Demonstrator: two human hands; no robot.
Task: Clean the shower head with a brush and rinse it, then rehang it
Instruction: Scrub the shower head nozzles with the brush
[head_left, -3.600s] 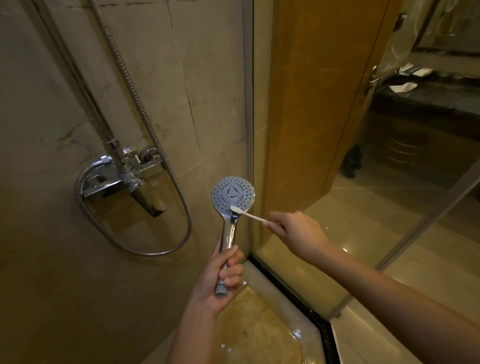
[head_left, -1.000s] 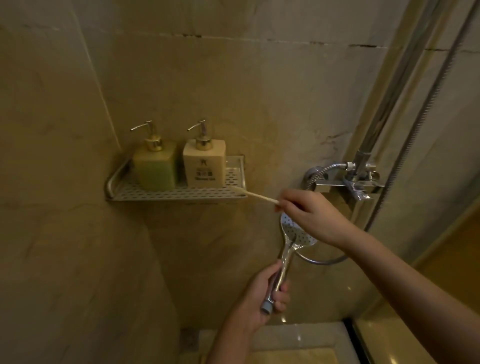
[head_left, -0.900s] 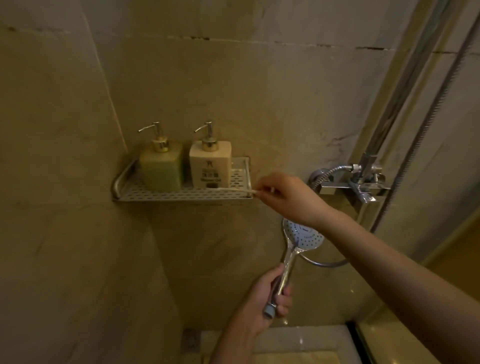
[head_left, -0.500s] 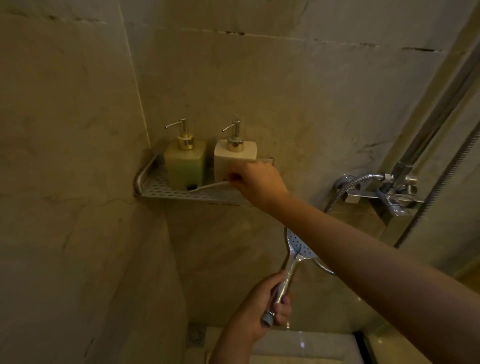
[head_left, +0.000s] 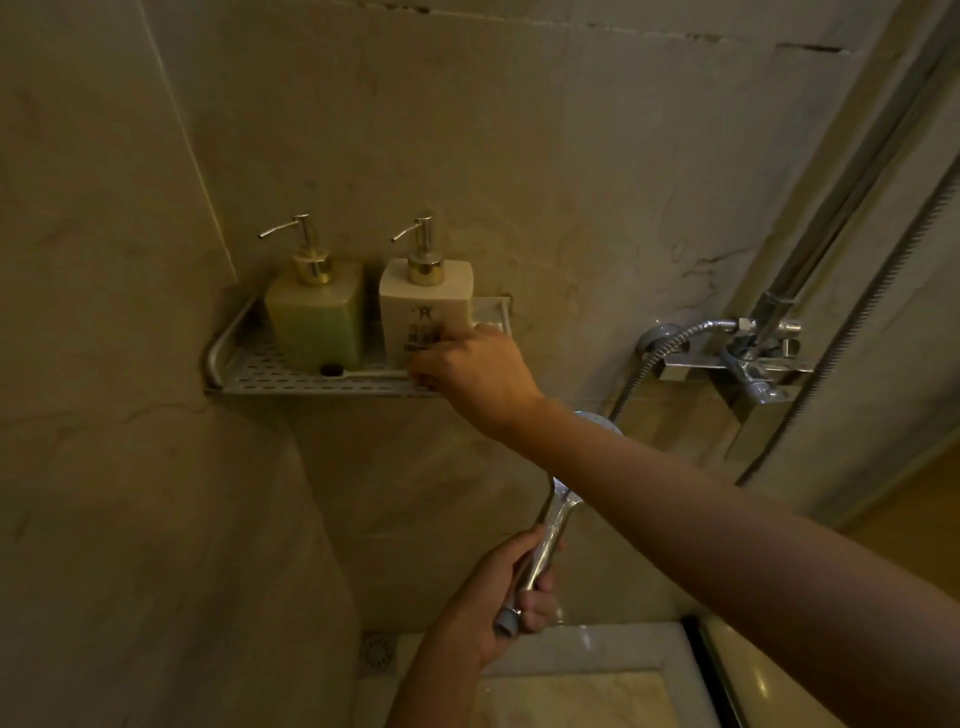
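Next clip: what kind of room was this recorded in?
Most likely a tiled shower stall in a bathroom. Signs: a wall-mounted mixer tap with a metal hose, a perforated shelf holding two pump bottles, and a floor drain.

Two pump bottles (head_left: 363, 312) crowd the back of the wall shelf (head_left: 270, 376); only its narrow front strip stays open, where a brush (head_left: 363, 371) lies.

Dim, yellowish light falls on beige marble walls (head_left: 519, 156) that meet in a corner at left. A perforated metal shelf (head_left: 270, 371) hangs there; a floor drain (head_left: 378, 652) lies near.
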